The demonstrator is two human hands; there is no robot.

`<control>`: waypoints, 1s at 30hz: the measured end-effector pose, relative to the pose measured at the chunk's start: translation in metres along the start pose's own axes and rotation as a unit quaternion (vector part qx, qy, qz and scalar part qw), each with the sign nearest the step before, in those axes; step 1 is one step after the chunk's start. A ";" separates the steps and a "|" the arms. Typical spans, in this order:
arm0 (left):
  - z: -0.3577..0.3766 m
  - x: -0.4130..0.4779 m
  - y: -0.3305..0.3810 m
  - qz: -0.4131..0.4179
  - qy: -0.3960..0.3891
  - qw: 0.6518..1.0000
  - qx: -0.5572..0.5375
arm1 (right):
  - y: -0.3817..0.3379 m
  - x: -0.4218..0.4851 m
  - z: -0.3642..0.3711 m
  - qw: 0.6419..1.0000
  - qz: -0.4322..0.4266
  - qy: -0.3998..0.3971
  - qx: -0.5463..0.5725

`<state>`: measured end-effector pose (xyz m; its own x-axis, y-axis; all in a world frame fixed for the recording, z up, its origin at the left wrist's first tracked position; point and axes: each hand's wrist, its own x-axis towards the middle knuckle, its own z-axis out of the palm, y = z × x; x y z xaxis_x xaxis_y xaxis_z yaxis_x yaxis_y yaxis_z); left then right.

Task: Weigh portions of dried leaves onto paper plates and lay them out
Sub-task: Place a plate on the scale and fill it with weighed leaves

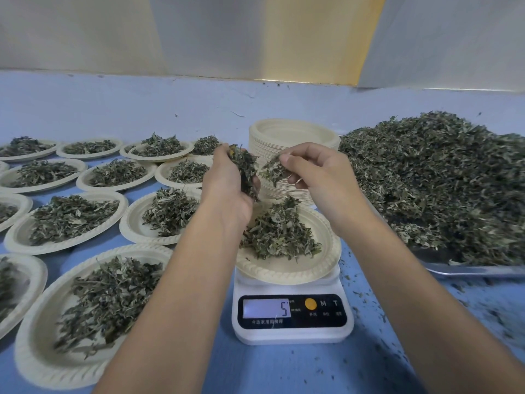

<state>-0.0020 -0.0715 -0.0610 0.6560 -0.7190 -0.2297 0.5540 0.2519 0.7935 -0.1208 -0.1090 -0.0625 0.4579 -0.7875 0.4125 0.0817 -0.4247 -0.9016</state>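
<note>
A white digital scale (292, 317) stands at the centre front, its display showing a 5. On it rests a paper plate (287, 268) with a heap of dried leaves (279, 234). Above the plate, my left hand (227, 180) holds a handful of dried leaves (246, 169). My right hand (318, 177) pinches a smaller tuft of leaves (273, 170) just right of it. Several filled paper plates (71, 220) lie in rows to the left.
A stack of empty paper plates (295, 137) stands behind the scale. A metal tray (468, 270) at the right carries a large pile of loose dried leaves (437, 177). Leaf crumbs litter the blue tabletop (369, 351). A wall runs along the back.
</note>
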 end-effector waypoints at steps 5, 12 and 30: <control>-0.005 0.003 0.004 0.013 0.014 1.000 -0.001 | 0.004 0.001 -0.001 1.000 0.013 -0.008 -0.015; -0.008 0.006 0.008 0.024 0.024 0.999 -0.022 | 0.012 0.001 -0.001 0.995 0.040 -0.026 -0.089; 0.010 -0.006 -0.009 0.016 -0.013 1.000 0.003 | 0.004 -0.006 0.014 0.997 -0.013 -0.066 -0.029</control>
<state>-0.0159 -0.0754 -0.0612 0.6590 -0.7278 -0.1898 0.5300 0.2703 0.8038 -0.1111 -0.0998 -0.0702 0.5699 -0.7115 0.4110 0.0462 -0.4717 -0.8806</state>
